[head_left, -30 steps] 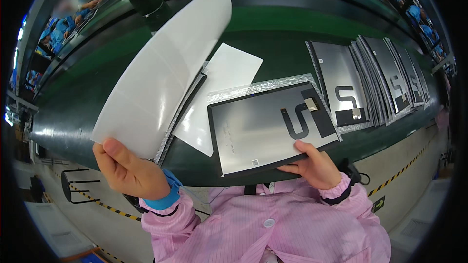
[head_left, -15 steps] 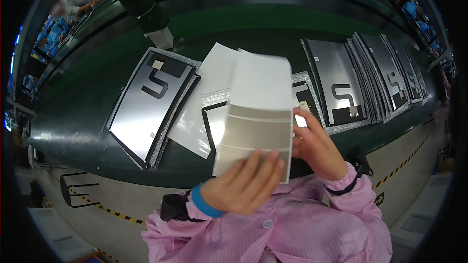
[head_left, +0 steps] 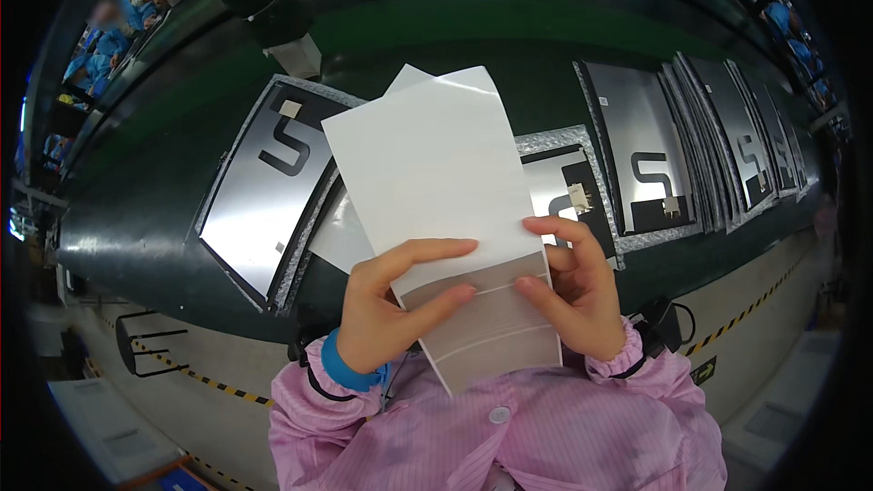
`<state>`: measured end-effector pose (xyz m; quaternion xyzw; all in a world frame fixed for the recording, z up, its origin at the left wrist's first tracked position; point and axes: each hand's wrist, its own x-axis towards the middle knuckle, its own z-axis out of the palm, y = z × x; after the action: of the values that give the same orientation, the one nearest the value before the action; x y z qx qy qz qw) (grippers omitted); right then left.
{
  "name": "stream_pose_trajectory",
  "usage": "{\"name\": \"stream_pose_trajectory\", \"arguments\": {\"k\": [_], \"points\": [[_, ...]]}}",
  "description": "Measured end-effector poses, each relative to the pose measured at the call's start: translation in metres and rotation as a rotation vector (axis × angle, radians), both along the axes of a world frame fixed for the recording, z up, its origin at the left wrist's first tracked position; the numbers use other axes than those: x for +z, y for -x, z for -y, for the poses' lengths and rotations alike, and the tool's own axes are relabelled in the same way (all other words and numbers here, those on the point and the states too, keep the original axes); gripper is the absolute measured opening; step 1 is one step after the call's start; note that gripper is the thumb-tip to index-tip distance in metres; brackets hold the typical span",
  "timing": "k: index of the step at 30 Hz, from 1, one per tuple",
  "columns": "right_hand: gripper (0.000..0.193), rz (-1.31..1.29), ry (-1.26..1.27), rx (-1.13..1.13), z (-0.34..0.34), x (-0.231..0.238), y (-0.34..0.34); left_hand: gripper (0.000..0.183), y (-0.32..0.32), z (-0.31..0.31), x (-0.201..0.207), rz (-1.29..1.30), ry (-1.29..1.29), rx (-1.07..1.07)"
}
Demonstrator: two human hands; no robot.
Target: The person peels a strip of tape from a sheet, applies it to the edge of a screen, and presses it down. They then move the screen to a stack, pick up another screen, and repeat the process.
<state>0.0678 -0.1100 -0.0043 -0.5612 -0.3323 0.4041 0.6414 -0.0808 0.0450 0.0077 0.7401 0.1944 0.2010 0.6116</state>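
I hold a long sheet [head_left: 427, 164] in front of my chest, tilted a little to the left. Its far part is glossy white, and its near part is grey-brown with pale bands across. My left hand [head_left: 375, 305] grips the left edge, with thumb and index finger lying over the surface. At the right edge, my right hand [head_left: 582, 295] has its thumb and index finger on top and the other fingers curled at the edge. Partly covered by the sheet is a display panel [head_left: 575, 168] on bubble wrap. Another white sheet [head_left: 341, 232] shows beneath on the left.
Flat silver panels with black S-shaped strips [head_left: 259, 209] lie stacked at the left. More panels [head_left: 637, 127] lean in a row at the right, with bubble wrap between them. A dark post with a pale box [head_left: 298, 56] stands behind on the green table [head_left: 118, 227]. Co-workers sit beyond.
The sheet has tilted left, its far end swinging left. My left hand has moved from lying over the near part to gripping the left edge. The right hand's thumb now presses on top.
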Motion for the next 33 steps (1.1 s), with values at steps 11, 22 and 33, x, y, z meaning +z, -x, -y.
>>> {"name": "stream_pose_trajectory", "arguments": {"k": [11,22,33], "points": [[0.032,0.159,-0.058,-0.135,-0.001,0.002,-0.015,0.035,0.001,-0.005,-0.009,0.008,0.109,0.007],[0.028,0.183,0.047,-0.151,-0.001,0.007,-0.021,0.043,-0.006,-0.001,-0.006,-0.067,0.403,0.065],[0.031,0.071,0.003,-0.162,-0.004,0.009,-0.025,0.048,-0.008,0.0,-0.007,0.042,0.078,0.11]]}}
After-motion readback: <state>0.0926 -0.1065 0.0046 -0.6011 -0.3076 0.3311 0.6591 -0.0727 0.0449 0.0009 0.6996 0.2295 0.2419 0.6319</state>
